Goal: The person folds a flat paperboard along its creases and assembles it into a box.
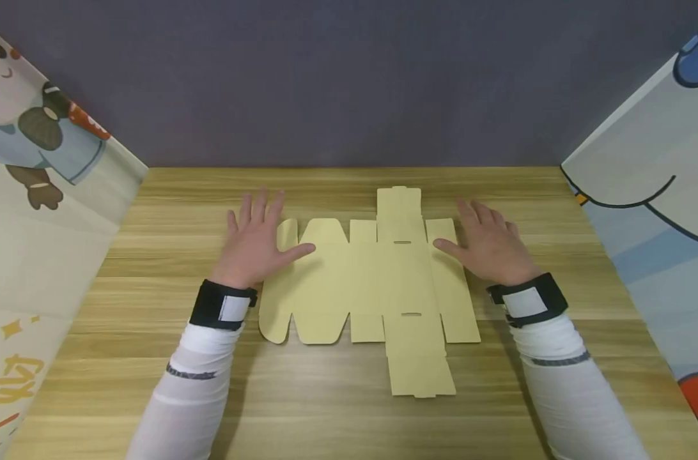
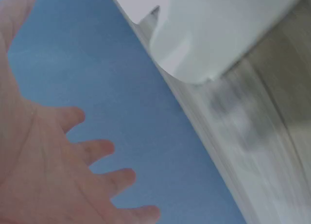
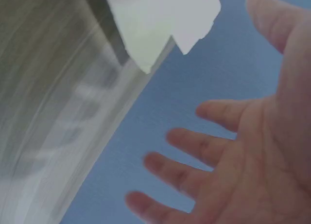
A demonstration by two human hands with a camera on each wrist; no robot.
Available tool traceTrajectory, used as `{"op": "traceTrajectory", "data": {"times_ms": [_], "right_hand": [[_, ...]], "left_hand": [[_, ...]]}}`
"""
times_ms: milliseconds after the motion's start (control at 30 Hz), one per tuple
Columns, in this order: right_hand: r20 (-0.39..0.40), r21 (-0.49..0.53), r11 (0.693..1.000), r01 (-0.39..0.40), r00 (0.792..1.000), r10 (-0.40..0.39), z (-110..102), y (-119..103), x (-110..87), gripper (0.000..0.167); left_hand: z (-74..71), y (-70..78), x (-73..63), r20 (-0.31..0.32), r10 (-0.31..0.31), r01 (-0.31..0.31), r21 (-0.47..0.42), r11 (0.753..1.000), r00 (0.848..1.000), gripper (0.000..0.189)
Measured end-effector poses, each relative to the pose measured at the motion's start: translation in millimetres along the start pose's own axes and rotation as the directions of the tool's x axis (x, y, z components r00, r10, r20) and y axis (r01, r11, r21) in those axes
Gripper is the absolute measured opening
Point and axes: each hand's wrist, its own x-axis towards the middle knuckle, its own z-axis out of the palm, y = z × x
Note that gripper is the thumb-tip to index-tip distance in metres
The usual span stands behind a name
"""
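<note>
A flat, unfolded cardboard box blank (image 1: pixel 363 278) lies on the wooden table, pale tan, with several flaps, crease lines and two narrow slots. Its rounded flaps point left and a long panel runs from far to near right of the middle. My left hand (image 1: pixel 254 243), fingers spread, is over the blank's left end, thumb overlapping it in the head view. Over the right end, my right hand (image 1: pixel 487 246) has its fingers extended and thumb out toward the panel. Both wrist views show bare palms holding nothing, with the blank's edge (image 2: pixel 189 54) beyond the fingers.
The wood-grain table (image 1: pixel 314 409) ends at a dark upright panel (image 1: pixel 349 83) behind. Cartoon-printed sheets flank it, one on the left (image 1: pixel 50 211) and one on the right (image 1: pixel 642 166). Each wrist wears a black strap (image 1: pixel 530 300) over a white sleeve.
</note>
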Motion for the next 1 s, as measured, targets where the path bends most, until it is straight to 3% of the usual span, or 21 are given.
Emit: {"op": "traceTrajectory", "data": {"times_ms": [333, 633, 800, 1000], "right_hand": [[0.130, 0.014, 0.998, -0.055, 0.990, 0.053, -14.8, -2.7, -1.5, 0.100], [0.220, 0.031, 0.996, -0.088, 0.972, 0.080, -10.7, 0.6, -3.3, 0.083], [0.256, 0.057, 0.991, -0.119, 0.961, 0.101, -6.8, 3.0, -4.3, 0.072], [0.296, 0.144, 0.979, -0.142, 0.950, 0.095, -1.6, 4.1, -3.7, 0.053]], "left_hand": [[6.6, 33.4, 10.0, 0.025, 0.134, -0.135, 0.027, 0.990, 0.991, 0.101], [33.2, 66.7, 13.0, 0.068, 0.267, -0.271, 0.063, 0.961, 0.961, 0.086], [43.0, 73.9, 11.3, 0.096, 0.274, -0.280, 0.056, 0.958, 0.957, 0.085], [49.1, 72.4, 8.3, 0.137, 0.244, -0.253, 0.052, 0.966, 0.960, 0.083]]}}
